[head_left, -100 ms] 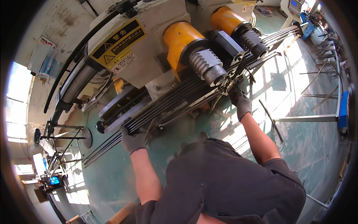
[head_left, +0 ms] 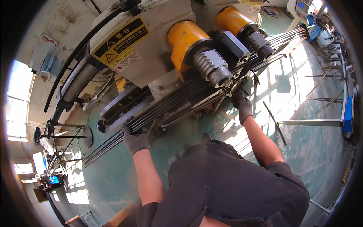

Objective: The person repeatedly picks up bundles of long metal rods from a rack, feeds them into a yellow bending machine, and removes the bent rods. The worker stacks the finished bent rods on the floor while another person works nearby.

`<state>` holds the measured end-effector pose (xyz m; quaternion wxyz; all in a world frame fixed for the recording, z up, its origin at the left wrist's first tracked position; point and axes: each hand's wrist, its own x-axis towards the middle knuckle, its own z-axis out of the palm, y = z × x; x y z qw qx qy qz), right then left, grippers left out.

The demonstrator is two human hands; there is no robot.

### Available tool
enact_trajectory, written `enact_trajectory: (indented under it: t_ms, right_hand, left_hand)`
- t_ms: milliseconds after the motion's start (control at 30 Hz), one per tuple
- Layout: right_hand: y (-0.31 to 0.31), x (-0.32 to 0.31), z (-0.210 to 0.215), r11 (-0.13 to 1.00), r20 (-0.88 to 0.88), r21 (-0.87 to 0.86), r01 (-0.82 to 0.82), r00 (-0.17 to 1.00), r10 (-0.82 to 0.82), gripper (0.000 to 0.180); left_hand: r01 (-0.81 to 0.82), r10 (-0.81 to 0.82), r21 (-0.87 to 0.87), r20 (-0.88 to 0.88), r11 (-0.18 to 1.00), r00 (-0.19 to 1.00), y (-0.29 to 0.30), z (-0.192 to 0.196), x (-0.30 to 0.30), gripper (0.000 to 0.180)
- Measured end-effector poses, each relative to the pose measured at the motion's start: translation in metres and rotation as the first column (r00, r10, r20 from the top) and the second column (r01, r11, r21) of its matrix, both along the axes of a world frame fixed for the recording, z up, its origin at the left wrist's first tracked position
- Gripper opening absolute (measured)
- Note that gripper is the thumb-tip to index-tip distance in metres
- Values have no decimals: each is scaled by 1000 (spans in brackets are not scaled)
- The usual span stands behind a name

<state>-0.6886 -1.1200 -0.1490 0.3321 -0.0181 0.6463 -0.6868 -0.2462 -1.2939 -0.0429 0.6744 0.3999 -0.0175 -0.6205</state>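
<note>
Several long, thin metal rods (head_left: 151,113) run side by side, slanting from lower left to upper right along the bending machine (head_left: 159,53). My left hand (head_left: 135,141), in a grey work glove, is closed around the rods near their left end. Under the nearer grooved metal die (head_left: 212,68), my right hand (head_left: 242,106), gloved too, reaches to a dark metal fixture (head_left: 235,81). Its fingers are closed in shadow, and what they hold there is hidden. A second grooved die (head_left: 259,44) sits farther right, below an orange housing (head_left: 232,19).
A yellow and black warning label (head_left: 121,39) marks the machine's side. Beside my right arm, a loose rod (head_left: 275,123) lies on the green floor (head_left: 302,159). A metal rack (head_left: 312,122) with rods stands at right. A black hose (head_left: 68,72) arches at left.
Both hands keep their places on the rods and at the fixture. Only a slight shift of the whole view shows.
</note>
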Motion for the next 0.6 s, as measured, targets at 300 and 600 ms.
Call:
enact_trajectory:
  t_ms: [300, 600]
  right_hand:
    - [-4, 69, -21, 929, 147, 119, -350, 932, 332, 44]
    - [60, 73, -155, 929, 409, 20, -370, 851, 330, 33]
  left_hand:
    - [294, -343, -236, -203, 926, 917, 31, 17, 8, 55]
    - [213, -173, -337, 144, 917, 974, 26, 13, 212, 71]
